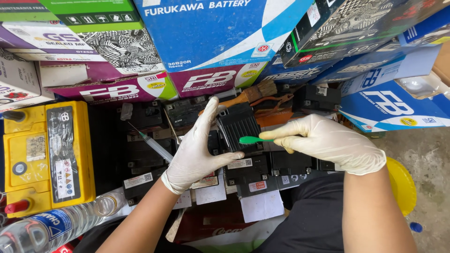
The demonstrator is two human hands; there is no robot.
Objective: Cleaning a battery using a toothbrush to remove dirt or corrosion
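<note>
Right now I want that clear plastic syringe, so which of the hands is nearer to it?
Left. The left hand lies just beside the clear plastic syringe; the right hand is farther off, across the black battery.

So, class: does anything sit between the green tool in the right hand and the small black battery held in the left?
Nothing visible does. The green tool's tip already lies against the ribbed face of the black battery, which the left hand grips; the right hand holds the tool.
</note>
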